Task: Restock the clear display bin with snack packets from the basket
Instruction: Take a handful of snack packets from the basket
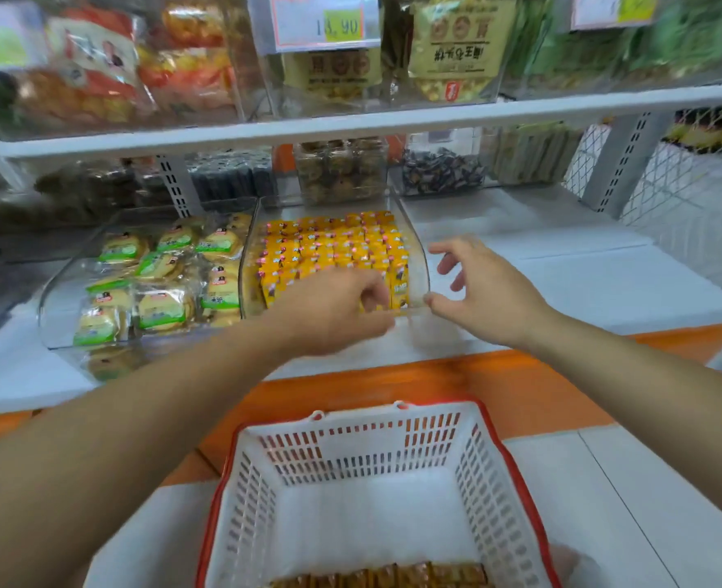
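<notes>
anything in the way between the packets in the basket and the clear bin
Nothing visible. The packets lie in the open basket, and the bin beyond is open on top. Left hand and right hand are at the bin's front rim, though, and yellow packets already nearly fill it.

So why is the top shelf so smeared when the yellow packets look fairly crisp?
Head view: what looks like motion blur smears the upper shelf bags and the price tag; the yellow packets are sharper near the centre; the wide lens bows the shelf edge; the left hand is soft too.
</notes>
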